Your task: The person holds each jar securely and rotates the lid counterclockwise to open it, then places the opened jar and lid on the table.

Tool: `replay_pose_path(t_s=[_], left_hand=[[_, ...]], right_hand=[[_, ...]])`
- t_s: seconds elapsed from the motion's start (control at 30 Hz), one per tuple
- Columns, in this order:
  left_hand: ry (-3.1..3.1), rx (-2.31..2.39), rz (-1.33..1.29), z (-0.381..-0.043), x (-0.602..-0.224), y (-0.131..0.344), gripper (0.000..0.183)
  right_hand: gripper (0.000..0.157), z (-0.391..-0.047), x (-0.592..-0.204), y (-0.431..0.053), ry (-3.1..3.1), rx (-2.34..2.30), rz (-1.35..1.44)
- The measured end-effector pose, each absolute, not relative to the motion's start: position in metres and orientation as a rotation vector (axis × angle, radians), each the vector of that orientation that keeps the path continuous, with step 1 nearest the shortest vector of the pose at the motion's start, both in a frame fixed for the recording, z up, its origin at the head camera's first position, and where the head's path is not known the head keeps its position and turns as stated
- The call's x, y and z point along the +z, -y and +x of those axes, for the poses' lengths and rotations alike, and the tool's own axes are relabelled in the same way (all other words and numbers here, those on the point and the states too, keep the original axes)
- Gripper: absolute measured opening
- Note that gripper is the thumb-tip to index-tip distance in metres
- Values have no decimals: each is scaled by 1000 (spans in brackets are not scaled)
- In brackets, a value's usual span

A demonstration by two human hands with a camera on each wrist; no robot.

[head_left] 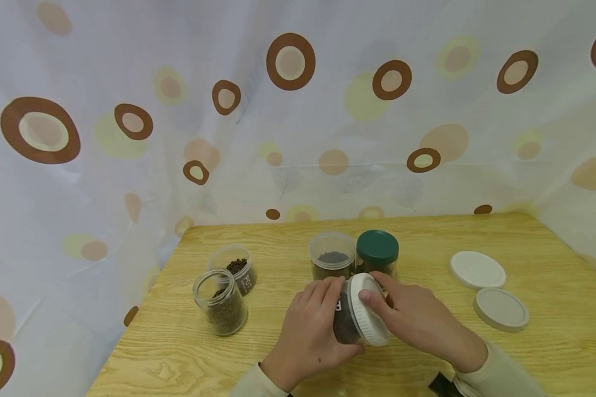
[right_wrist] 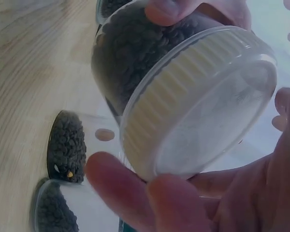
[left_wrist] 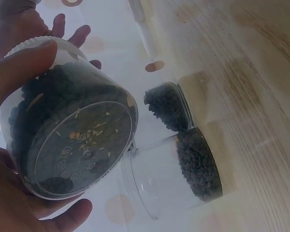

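Tilted above the table is a clear jar [head_left: 345,320] of dark, seed-like pieces, with lettering on its side. My left hand [head_left: 308,325] grips its body, the thumb along the near side. A white ribbed lid [head_left: 372,317] sits on its mouth, facing right. Thumb and fingers of my right hand [head_left: 422,320] hold this lid at its edge. Some pale flecks show through the jar's bottom [left_wrist: 82,140] in the left wrist view. Just behind stand a clear jar [head_left: 330,267] with dark contents and a jar with a green lid [head_left: 377,248].
On the left stand an open jar [head_left: 225,314] and, behind it, a clear jar marked "POT" [head_left: 245,278], both partly filled. A white lid [head_left: 477,269] and a greyish lid [head_left: 501,309] lie at the right of the wooden table [head_left: 154,358]. Patterned curtain [head_left: 288,132] surrounds it.
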State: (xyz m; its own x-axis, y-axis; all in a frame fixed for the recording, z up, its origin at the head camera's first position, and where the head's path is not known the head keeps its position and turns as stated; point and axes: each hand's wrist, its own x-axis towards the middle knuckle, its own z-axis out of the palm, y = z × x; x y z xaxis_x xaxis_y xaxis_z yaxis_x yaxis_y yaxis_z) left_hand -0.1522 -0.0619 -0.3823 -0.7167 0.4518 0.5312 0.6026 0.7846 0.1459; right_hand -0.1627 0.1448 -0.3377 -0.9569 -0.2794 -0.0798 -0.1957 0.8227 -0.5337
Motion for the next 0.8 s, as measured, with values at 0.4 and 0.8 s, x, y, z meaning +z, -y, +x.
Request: replay_pose_path(t_s=[0.4, 0.8], left_hand=[[2505, -430, -819, -151, -385, 65, 100], [2488, -494, -827, -151, -382, 68, 99]], right_hand=[[89, -158, -339, -159, -2696, -953, -813], [86, -155, -341, -159, -2812, -910, -1084]])
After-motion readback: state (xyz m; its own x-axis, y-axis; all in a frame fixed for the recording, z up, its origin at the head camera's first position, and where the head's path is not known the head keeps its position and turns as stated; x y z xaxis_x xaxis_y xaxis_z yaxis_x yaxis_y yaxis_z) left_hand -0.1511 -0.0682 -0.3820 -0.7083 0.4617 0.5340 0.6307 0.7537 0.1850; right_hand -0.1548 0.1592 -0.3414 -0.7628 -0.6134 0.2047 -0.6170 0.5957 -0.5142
